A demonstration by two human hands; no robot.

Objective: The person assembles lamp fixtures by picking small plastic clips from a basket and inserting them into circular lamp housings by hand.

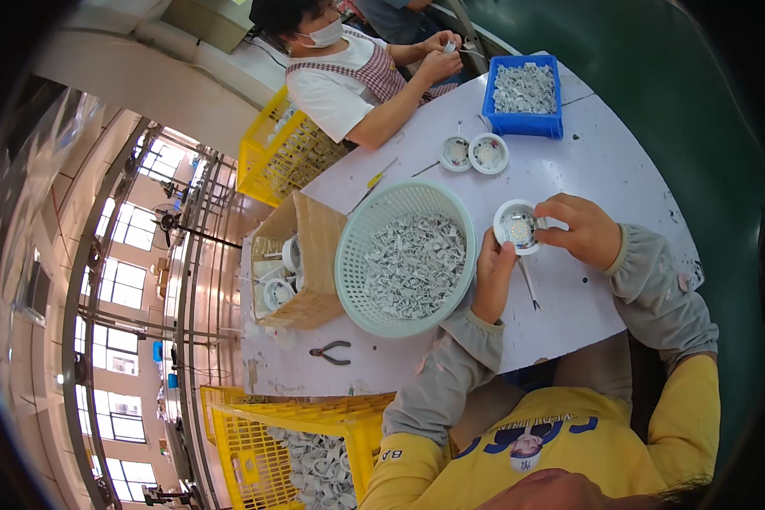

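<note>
Over the table I hold a round white lamp housing [504, 218], its open face up, with a pale circuit board inside. My left hand [490, 280] grips the housing from its near left side, thumb on the rim. At the right rim, my right hand [582, 231] has its thumb and fingers pinched together. A small white bit shows at those fingertips, too small to name. A thin cable [528, 280] hangs from the housing toward the table's near edge. Left of my left hand, a pale green basket [348, 255] holds many small white-grey parts.
Two similar lamp housings [489, 154] lie farther back, near a blue bin [527, 125] of small parts. Left are a cardboard box [319, 255], pliers [330, 352] and a yellow-handled tool [375, 180]. Yellow crates [268, 161] flank the table [629, 170]. A masked co-worker [348, 93] handles a small part.
</note>
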